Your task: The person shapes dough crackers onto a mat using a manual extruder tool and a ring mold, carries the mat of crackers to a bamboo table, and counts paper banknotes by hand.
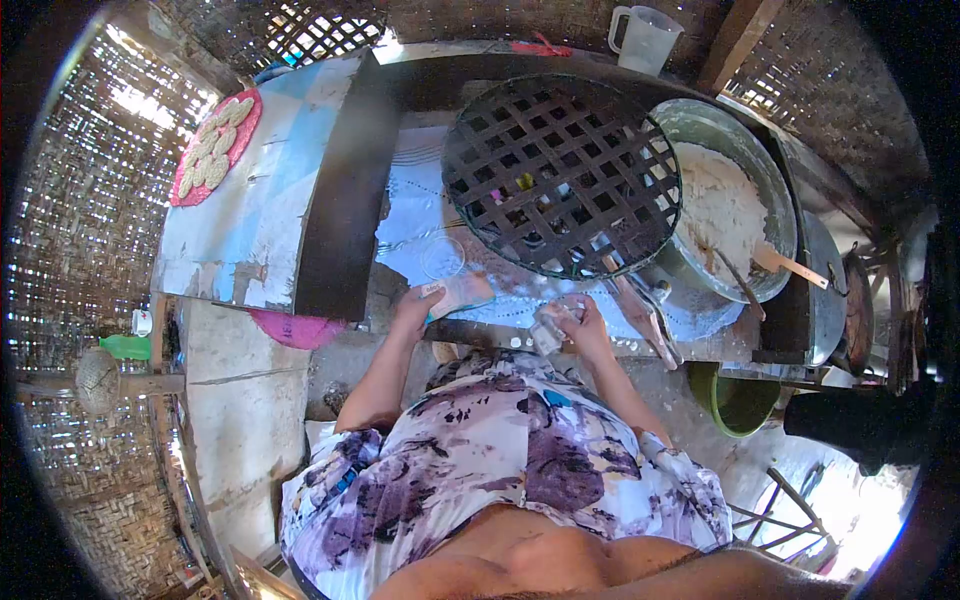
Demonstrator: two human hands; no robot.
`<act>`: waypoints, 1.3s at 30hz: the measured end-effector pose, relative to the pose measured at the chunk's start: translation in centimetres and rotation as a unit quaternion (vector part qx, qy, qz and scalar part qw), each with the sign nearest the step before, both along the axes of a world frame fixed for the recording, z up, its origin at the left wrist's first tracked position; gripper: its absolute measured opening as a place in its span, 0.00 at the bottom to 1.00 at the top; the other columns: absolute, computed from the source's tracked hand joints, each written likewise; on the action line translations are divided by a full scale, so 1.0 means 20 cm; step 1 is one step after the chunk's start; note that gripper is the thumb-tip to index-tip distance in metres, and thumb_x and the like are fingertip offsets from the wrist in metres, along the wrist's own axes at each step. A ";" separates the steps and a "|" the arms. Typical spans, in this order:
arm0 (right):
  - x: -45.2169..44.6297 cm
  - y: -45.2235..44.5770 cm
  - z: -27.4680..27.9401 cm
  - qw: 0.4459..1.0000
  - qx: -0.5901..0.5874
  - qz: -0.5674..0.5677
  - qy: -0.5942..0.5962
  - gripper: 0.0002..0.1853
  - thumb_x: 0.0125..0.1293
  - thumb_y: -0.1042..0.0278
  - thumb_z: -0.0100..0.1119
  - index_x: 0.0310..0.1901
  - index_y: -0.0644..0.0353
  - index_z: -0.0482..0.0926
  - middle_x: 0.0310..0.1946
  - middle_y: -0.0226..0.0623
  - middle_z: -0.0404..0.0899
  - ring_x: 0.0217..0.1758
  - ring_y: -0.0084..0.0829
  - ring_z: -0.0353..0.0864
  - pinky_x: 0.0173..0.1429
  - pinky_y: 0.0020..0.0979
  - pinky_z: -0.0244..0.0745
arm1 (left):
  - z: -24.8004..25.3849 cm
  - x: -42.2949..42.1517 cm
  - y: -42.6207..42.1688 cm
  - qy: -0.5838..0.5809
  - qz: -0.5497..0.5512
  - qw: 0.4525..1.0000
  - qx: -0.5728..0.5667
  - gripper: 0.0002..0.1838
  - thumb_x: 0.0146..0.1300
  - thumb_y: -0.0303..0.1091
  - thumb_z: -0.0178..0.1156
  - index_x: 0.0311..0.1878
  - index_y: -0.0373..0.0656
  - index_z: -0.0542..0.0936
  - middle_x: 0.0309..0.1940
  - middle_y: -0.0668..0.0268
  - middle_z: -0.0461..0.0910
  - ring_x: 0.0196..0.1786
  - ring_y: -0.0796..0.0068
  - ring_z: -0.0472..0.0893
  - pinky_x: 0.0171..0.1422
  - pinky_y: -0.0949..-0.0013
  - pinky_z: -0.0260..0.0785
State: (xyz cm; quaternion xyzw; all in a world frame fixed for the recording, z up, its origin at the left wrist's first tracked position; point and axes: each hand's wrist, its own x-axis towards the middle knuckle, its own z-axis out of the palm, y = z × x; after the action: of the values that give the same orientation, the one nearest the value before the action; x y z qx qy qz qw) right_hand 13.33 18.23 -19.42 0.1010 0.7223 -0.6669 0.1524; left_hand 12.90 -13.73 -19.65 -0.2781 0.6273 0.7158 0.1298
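Observation:
My left hand (412, 309) grips the end of a small pale packet (461, 295) with pinkish and teal print, over the front edge of the table. To its right, my right hand (588, 324) has its fingers closed on a crumpled, whitish piece that looks like plastic wrapping (551, 328). Between and beyond the hands lies a pale blue-white patterned cloth (405, 215), with a clear round rim (442, 257) resting on it. A dark round woven lattice tray (560, 175) covers much of the table behind.
At right stands a big basin (700, 115) of whitish flour-like mix, with a wooden spatula (790, 266). Tongs-like tools (645, 315) lie near it. A pitcher (648, 40) stands behind. Pale shaped pieces (215, 140) sit on the left board (270, 190). A green tub (740, 410) is below.

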 end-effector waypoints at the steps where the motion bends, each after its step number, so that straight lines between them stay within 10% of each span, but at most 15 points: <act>1: -0.01 -0.01 -0.01 1.000 -0.011 0.008 0.020 0.22 0.51 0.78 0.55 0.50 0.61 0.66 0.33 0.33 0.75 0.34 0.22 0.73 0.36 0.21 0.68 | -0.01 0.01 -0.01 -0.036 0.023 0.998 0.054 0.13 0.55 0.40 0.60 0.42 0.48 0.74 0.33 0.67 0.76 0.35 0.72 0.76 0.37 0.71 0.71; 8: -0.02 -0.18 0.08 0.972 -0.013 0.223 -0.075 0.10 0.58 0.70 0.51 0.40 0.56 0.79 0.32 0.29 0.79 0.27 0.20 0.72 0.30 0.22 0.68 | -0.01 0.08 0.03 -0.102 0.067 0.950 0.288 0.13 0.58 0.40 0.57 0.45 0.49 0.72 0.37 0.69 0.75 0.36 0.78 0.74 0.34 0.74 0.70; 18: -0.02 -0.39 0.18 0.869 -0.409 0.163 -0.226 0.13 0.57 0.72 0.56 0.44 0.67 0.73 0.36 0.33 0.77 0.31 0.21 0.76 0.32 0.22 0.70 | 0.22 0.17 0.23 0.041 -0.018 0.946 0.320 0.25 0.58 0.41 0.57 0.56 0.40 0.67 0.49 0.64 0.73 0.50 0.72 0.74 0.52 0.69 0.67; 21: -0.07 -0.36 0.28 0.904 -0.305 0.139 -0.266 0.20 0.55 0.75 0.58 0.50 0.68 0.68 0.45 0.38 0.74 0.45 0.26 0.75 0.48 0.26 0.69 | 0.22 0.21 0.22 0.034 -0.026 0.969 0.244 0.23 0.57 0.39 0.57 0.54 0.38 0.68 0.47 0.63 0.74 0.48 0.70 0.75 0.53 0.67 0.67; 30: -0.05 -0.43 0.23 0.976 -0.145 0.137 -0.092 0.16 0.51 0.67 0.65 0.39 0.65 0.77 0.35 0.32 0.79 0.36 0.24 0.77 0.42 0.27 0.72 | 0.32 0.22 0.20 0.087 -0.124 0.987 -0.059 0.19 0.54 0.36 0.61 0.47 0.36 0.75 0.39 0.64 0.78 0.41 0.77 0.76 0.47 0.72 0.67; 39: -0.07 -0.41 0.27 0.963 -0.185 0.165 -0.108 0.22 0.50 0.73 0.65 0.48 0.67 0.72 0.42 0.35 0.77 0.43 0.27 0.76 0.50 0.28 0.70 | 0.35 0.21 0.16 0.087 -0.127 0.981 -0.117 0.18 0.54 0.37 0.61 0.45 0.34 0.76 0.36 0.65 0.79 0.36 0.78 0.77 0.43 0.74 0.68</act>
State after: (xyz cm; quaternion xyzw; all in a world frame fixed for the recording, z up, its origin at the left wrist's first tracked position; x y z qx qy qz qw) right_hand 12.00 9.95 -14.04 0.0218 0.5719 -0.7397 0.3539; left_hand 17.16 -10.50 -12.59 -0.1464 0.7456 0.6368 0.1312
